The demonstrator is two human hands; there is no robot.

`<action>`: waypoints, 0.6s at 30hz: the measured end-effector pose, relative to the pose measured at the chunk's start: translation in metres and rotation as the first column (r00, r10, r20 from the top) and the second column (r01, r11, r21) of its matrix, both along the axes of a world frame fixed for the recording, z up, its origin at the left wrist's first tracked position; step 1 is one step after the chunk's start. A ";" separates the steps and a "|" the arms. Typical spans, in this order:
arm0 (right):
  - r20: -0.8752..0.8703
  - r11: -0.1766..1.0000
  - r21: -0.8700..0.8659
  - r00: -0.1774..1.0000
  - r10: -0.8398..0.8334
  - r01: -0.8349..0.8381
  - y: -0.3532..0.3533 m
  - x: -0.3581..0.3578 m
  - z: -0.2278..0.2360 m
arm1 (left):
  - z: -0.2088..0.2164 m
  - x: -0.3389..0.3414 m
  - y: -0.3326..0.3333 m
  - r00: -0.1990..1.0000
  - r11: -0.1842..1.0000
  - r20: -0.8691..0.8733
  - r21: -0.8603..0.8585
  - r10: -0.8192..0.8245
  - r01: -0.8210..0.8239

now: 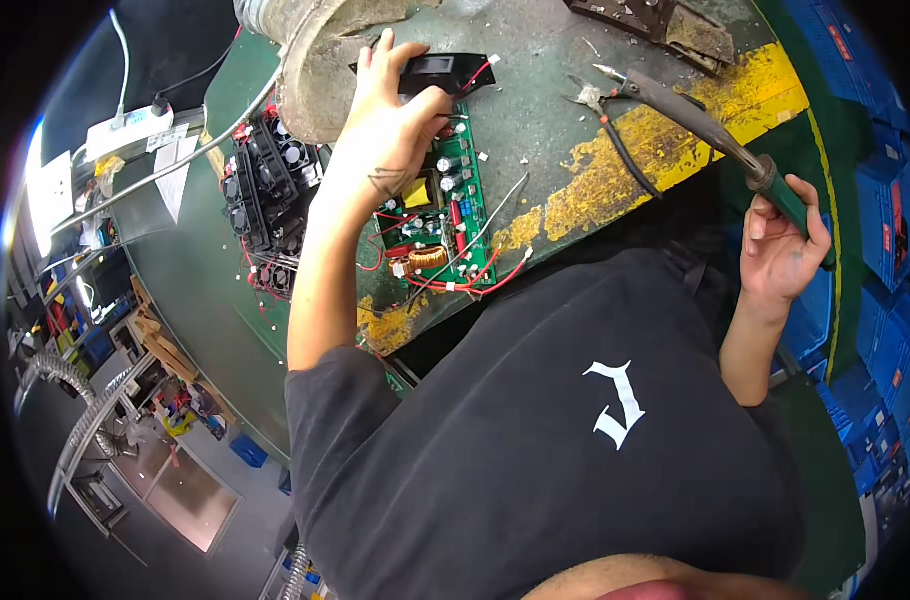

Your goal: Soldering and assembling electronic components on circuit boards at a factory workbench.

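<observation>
My right hand (780, 245) is wrapped round the green handle of a soldering iron (710, 130). The iron's tip points up and left, over the worn yellow strip of the bench. On the left, my left hand (390, 125) grips a black panel (445, 72) with a rectangular window and red wires at its right end. That panel stands at the far end of a green circuit board (465, 215), which carries capacitors, a copper coil and loose red and white wires. My left hand and wrist cover part of the board.
Left of the board lie several black cooling fans (265, 190). A wide grey hose (320, 85) comes down beside my left hand. Cutters (615, 120) lie near the iron, and a rusty metal stand (665, 30) is behind. Blue bins (880, 200) line the right.
</observation>
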State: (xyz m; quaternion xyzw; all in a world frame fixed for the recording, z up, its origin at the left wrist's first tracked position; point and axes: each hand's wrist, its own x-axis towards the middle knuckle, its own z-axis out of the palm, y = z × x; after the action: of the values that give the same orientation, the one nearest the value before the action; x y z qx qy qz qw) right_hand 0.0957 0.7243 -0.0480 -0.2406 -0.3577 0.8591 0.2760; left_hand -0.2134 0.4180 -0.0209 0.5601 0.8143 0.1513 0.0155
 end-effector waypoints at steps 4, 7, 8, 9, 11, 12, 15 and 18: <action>0.017 1.000 -0.015 1.000 0.024 -0.023 -0.016 -0.006 -0.003 | -0.004 -0.006 -0.004 1.000 1.000 0.000 0.026 0.010 -0.010; -0.001 0.999 -0.003 0.999 0.041 -0.041 -0.023 -0.009 -0.007 | -0.013 -0.012 -0.006 0.997 0.994 0.005 0.085 0.074 -0.074; -0.001 0.999 -0.008 0.999 0.038 -0.038 -0.026 -0.008 -0.008 | -0.013 -0.007 -0.006 0.985 0.977 0.042 0.126 0.168 -0.172; 0.004 1.000 -0.014 1.000 0.028 -0.028 -0.028 -0.006 -0.007 | -0.012 -0.007 -0.004 0.964 0.950 0.082 0.167 0.253 -0.263; 0.006 1.000 -0.020 1.000 0.009 -0.009 -0.032 -0.003 -0.007 | -0.008 -0.017 -0.010 0.976 0.962 0.101 0.175 0.193 -0.209; 0.019 1.000 -0.025 1.000 0.004 -0.004 -0.034 0.000 -0.008 | -0.005 -0.020 -0.014 0.974 0.969 0.167 0.169 0.151 -0.179; 0.020 1.000 -0.028 1.000 -0.014 0.014 -0.036 0.003 -0.012 | -0.002 -0.022 -0.018 0.979 0.982 0.199 0.175 0.040 -0.075; 0.002 1.000 -0.017 1.000 -0.008 0.008 -0.038 0.005 -0.017 | 0.004 -0.018 -0.012 0.982 0.996 0.166 0.046 -0.086 0.079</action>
State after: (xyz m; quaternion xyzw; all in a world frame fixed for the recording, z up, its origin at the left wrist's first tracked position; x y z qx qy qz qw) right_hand 0.1004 0.6861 -0.0654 -0.2454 -0.3496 0.8607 0.2769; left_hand -0.2316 0.4063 -0.0168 0.5788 0.7831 0.2129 0.0793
